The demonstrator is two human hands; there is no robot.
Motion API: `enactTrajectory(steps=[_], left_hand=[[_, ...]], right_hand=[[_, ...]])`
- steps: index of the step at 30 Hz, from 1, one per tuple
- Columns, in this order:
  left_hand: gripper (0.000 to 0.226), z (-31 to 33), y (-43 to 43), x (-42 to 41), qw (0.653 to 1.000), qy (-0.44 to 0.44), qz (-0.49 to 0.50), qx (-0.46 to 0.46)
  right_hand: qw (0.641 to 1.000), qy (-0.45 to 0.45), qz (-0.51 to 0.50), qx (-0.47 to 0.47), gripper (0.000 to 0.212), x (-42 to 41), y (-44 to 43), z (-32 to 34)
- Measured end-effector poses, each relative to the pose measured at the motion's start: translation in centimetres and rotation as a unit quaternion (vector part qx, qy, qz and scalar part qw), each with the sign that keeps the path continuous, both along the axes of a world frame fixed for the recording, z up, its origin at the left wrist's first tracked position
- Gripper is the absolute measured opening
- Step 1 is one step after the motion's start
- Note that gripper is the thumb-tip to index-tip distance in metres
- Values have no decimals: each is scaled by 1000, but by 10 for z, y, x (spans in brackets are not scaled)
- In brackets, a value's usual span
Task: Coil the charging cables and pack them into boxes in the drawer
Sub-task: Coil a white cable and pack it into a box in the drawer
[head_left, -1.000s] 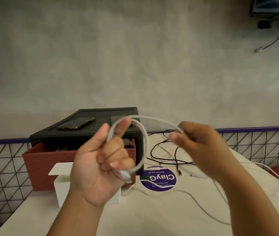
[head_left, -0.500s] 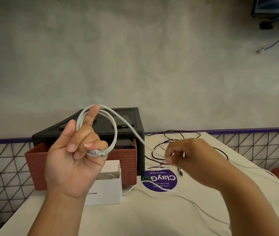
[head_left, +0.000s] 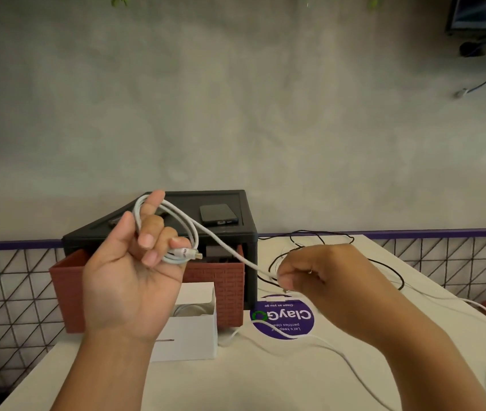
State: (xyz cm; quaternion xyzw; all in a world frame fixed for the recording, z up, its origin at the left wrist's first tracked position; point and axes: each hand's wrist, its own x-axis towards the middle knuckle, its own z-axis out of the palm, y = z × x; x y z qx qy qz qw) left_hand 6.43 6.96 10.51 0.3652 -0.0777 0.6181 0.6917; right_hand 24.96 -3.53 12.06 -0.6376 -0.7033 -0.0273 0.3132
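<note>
Head camera view: a person's left hand (head_left: pixel 129 280) is raised palm-up above a table (head_left: pixel 265 381), with loops of a white cable (head_left: pixel 221 241) hooked over the upright index finger (head_left: pixel 154 203). The lower fingers curl round the loops beside the plug (head_left: pixel 190 253). The right hand (head_left: pixel 319 277) sits lower and to the right, pinching the same cable between thumb and fingertips. Between the two grips the free length runs in a nearly straight line, slanting down from the coil at upper left to the pinch at lower right. More white cable lies loose on the table past a purple sticker (head_left: pixel 292 318), apparently the slack not yet wound. The next loop looks to depend on the right hand carrying its pinch up and leftward along that slant, back over the raised finger. An open white box (head_left: pixel 188 336), with what seems a coiled cable already inside, stands on the table just below the left hand and in front of the pulled-out brick-red drawer (head_left: pixel 224 280) of a black cabinet (head_left: pixel 230 232). A phone (head_left: pixel 218 215) rests on the cabinet, and black cables (head_left: pixel 310 235) lie tangled on the table behind the right hand.
</note>
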Motion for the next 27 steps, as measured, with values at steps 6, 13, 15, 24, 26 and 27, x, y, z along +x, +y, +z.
enactTrajectory(steps=[6, 13, 15, 24, 26, 27], left_hand=[[50, 2, -10, 14, 996, 62, 51, 31], [41, -10, -17, 34, 892, 342, 220, 195], [44, -17, -19, 41, 826, 435, 248, 261], [29, -16, -27, 40, 828, 485, 118, 254], [27, -12, -28, 36, 832, 480, 111, 255], [26, -10, -28, 35, 835, 472, 110, 261]], right_hand=[[990, 33, 96, -101, 19, -16, 2, -5], [994, 27, 93, -56, 24, -13, -1, -3], [995, 39, 89, -33, 26, -12, 1, -4], [987, 120, 87, 69, 30, -5, 2, -3], [981, 153, 92, 77, 25, -5, 0, -1], [980, 157, 90, 79, 23, -5, -1, 0]])
